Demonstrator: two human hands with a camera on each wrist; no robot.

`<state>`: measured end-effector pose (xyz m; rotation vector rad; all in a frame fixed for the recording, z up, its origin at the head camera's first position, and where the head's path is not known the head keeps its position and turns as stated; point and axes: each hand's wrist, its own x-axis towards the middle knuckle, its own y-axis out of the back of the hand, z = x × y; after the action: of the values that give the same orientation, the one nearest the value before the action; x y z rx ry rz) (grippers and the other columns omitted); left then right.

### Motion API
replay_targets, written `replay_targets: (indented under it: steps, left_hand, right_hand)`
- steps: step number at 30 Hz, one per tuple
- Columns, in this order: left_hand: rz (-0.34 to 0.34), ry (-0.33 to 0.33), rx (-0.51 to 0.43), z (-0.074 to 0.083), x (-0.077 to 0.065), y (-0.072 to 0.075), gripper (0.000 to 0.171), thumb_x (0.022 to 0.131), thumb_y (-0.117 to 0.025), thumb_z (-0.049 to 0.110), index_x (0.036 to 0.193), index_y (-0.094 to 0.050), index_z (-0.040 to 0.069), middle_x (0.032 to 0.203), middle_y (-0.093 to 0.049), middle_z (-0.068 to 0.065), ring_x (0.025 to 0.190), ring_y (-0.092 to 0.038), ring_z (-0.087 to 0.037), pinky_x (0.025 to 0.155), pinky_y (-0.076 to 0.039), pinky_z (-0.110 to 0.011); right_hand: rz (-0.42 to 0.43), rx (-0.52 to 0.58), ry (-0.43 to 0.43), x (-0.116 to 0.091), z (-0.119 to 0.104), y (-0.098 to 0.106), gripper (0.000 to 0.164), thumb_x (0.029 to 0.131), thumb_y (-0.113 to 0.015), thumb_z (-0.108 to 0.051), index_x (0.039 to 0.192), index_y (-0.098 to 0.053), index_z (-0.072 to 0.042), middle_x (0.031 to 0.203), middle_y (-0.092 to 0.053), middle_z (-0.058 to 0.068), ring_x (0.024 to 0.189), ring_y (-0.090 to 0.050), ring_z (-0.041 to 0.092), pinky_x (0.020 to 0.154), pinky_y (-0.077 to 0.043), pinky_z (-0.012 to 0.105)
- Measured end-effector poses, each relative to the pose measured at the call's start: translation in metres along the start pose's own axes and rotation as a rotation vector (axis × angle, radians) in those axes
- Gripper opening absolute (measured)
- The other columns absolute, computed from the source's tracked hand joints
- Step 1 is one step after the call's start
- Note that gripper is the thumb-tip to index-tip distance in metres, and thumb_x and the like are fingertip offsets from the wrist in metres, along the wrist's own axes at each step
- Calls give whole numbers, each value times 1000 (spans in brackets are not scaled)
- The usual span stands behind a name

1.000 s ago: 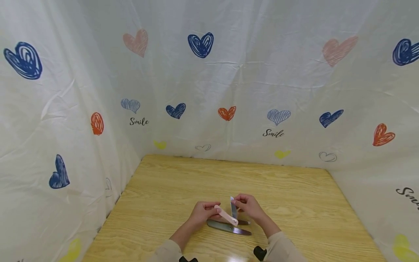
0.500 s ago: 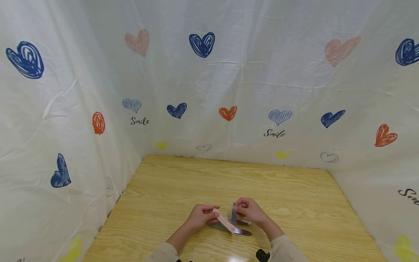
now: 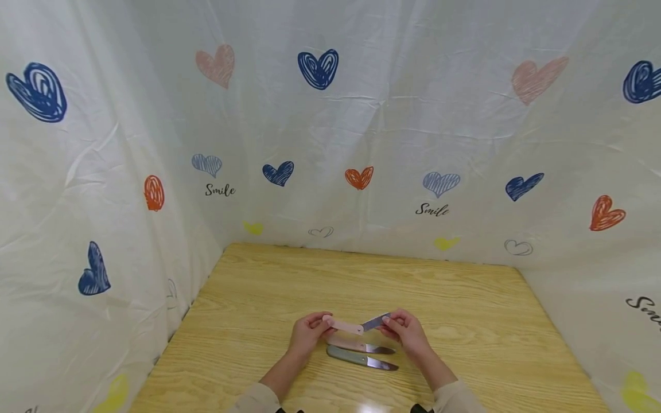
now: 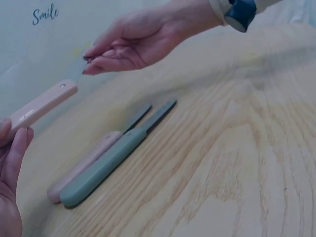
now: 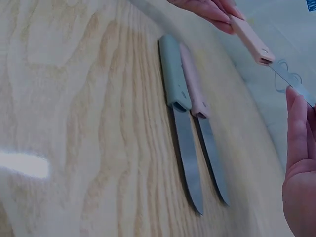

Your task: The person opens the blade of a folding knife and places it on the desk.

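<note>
Between both hands, above the table, is a folding knife with a pink handle (image 3: 345,327) and a metal blade (image 3: 375,322). My left hand (image 3: 306,332) pinches the handle's end between thumb and fingers. The blade is pinched near its tip by my right hand (image 3: 408,332), and it angles upward from the pivot. Below them on the table lie two more folding knives, unfolded and side by side: a pink-handled knife (image 5: 193,81) and, nearer the body, a green-handled knife (image 5: 175,74). In the left wrist view, the right fingers hide most of the held blade.
The wood-grain table (image 3: 279,281) reaches back to a white curtain (image 3: 382,132) printed with hearts. The curtain also encloses the left and right sides. Light glares off the table near its front edge.
The held knife's blade has swung outward from a steep upright angle to nearly in line with the handle. My hands have moved apart, uncovering the two knives on the table.
</note>
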<state>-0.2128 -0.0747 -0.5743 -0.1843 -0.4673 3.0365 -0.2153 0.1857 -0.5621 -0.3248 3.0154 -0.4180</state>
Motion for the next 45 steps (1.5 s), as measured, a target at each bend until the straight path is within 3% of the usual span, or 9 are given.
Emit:
replay_targets:
  steps: [5, 10, 14, 22, 27, 36, 41, 45]
  left_hand:
    - [92, 5, -99, 1, 1, -6, 36, 93, -60, -1, 119, -51, -23, 85, -71, -2, 78, -70, -8, 77, -60, -23]
    - [162, 21, -171, -1, 2, -13, 34, 92, -62, -2, 118, -53, -21, 81, -70, -1, 77, -70, -8, 77, -60, -24]
    - [183, 15, -202, -2, 2, -15, 32, 91, -62, -3, 117, -54, -21, 81, -69, 0, 77, -70, -9, 76, -60, -24]
    - [161, -6, -198, -4, 2, -11, 28, 89, -63, -4, 112, -58, -20, 81, -72, -2, 76, -71, -10, 76, -61, -25]
    - [122, -19, -170, -4, 2, -7, 36, 90, -62, -4, 117, -53, -25, 84, -72, -5, 76, -72, -11, 76, -60, -25]
    - [84, 41, -50, -5, 3, -6, 42, 92, -60, -4, 126, -47, -24, 93, -70, -10, 80, -70, -10, 79, -60, -23]
    - [105, 51, 5, -9, 6, -7, 43, 91, -62, -3, 126, -48, -23, 95, -69, -10, 82, -69, -9, 81, -60, -26]
    - [142, 48, 83, -13, 9, -6, 41, 89, -65, -1, 123, -53, -21, 99, -70, -18, 83, -69, -11, 79, -61, -27]
  right_hand:
    - [101, 137, 9, -6, 8, -9, 21, 96, -53, 3, 82, -54, -13, 81, -73, -2, 82, -73, 11, 76, -59, 18]
    - [247, 171, -14, -8, 13, -19, 21, 95, -52, 5, 83, -52, -12, 80, -73, -2, 79, -73, 10, 74, -59, 18]
    - [279, 211, -23, -9, 15, -22, 20, 95, -53, 5, 83, -51, -10, 82, -74, 1, 80, -73, 12, 75, -60, 19]
    - [283, 243, -46, -11, 12, -19, 22, 93, -54, 7, 81, -55, -11, 79, -73, 0, 80, -74, 14, 78, -60, 23]
    - [308, 164, -118, -13, 8, -12, 4, 92, -62, -2, 90, -59, -1, 80, -71, 1, 80, -73, 16, 77, -60, 24]
    - [269, -17, -229, -16, 4, 2, 6, 95, -59, -6, 91, -64, -5, 86, -73, 3, 84, -71, 15, 79, -60, 25]
    - [221, -67, -246, -16, 5, 9, 11, 95, -60, -8, 98, -63, 2, 87, -72, 5, 82, -70, 13, 79, -60, 25]
    - [204, -149, -278, -14, 7, 16, 16, 95, -60, -11, 100, -64, 4, 88, -74, 4, 77, -68, 10, 71, -58, 20]
